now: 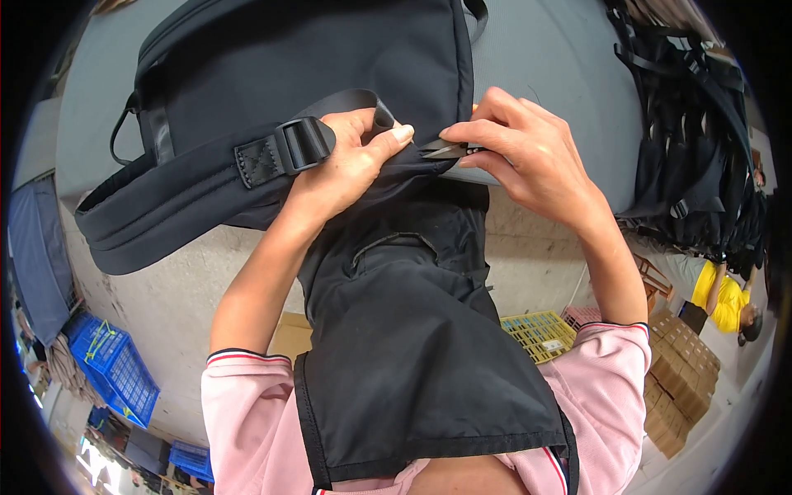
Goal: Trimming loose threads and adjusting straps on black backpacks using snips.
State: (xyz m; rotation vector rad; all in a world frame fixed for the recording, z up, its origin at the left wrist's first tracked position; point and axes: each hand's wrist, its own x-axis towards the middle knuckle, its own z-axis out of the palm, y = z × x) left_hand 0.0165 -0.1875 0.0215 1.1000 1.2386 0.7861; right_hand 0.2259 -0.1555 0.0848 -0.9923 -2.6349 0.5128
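Note:
A black backpack [330, 58] lies on the grey table, its padded shoulder strap [165, 202] bent out to the left. My left hand [351, 161] is closed beside the strap's black plastic buckle [305, 144]. Its thumb and fingers pinch the loop of black webbing [351, 101] where it meets the bag's lower edge. In my right hand [520, 144] is a small pair of metal thread snips [445, 150], held between thumb and fingers. Their blades point left, against the bag's bottom corner near my left thumb. The exact spot under the tips is hidden by fabric folds.
The grey table [553, 74] reaches to the right of the bag, where a heap of black straps and bags [693, 124] sits. Below are a blue crate [115, 363], a yellow crate [540, 334] and stacked cartons [681, 371]. A person in yellow [726, 301] is at far right.

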